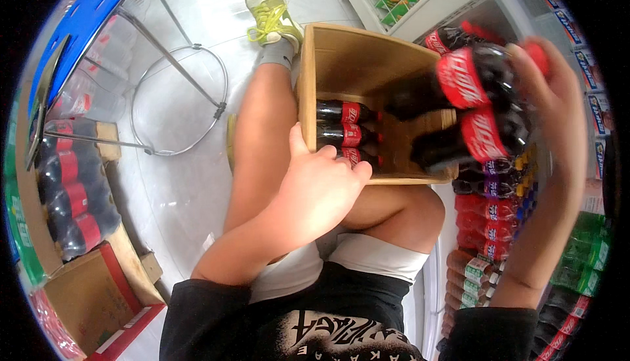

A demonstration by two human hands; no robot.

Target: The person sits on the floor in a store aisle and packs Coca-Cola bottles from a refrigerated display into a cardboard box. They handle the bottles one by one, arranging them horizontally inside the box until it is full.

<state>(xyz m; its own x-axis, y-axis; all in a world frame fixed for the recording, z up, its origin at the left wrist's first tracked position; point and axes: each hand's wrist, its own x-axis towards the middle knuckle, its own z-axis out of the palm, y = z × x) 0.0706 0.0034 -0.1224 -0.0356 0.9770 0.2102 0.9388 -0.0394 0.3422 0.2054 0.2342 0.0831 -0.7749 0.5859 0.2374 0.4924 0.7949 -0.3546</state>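
A cardboard box [364, 60] lies open across my lap, with several small Coca-Cola bottles [347, 134] on their sides at its left inside. My left hand [320, 179] grips the near left edge of the box, the fingers bent over its rim. Two larger Coca-Cola bottles [480, 105] are in my right hand [551, 75], held by their cap ends and tilted over the box's right side. A red cap shows between the fingers. The hand is blurred, and the bottles' lower ends are in shadow.
Right, a refrigerated display holds rows of drink bottles [492, 208] and more Coca-Cola bottles [443, 38]. Left are a wire-legged stand [182, 65], a wrapped pack of dark bottles [74, 188] and an open carton [93, 292]. A white basket unit [364, 4] stands beyond the box.
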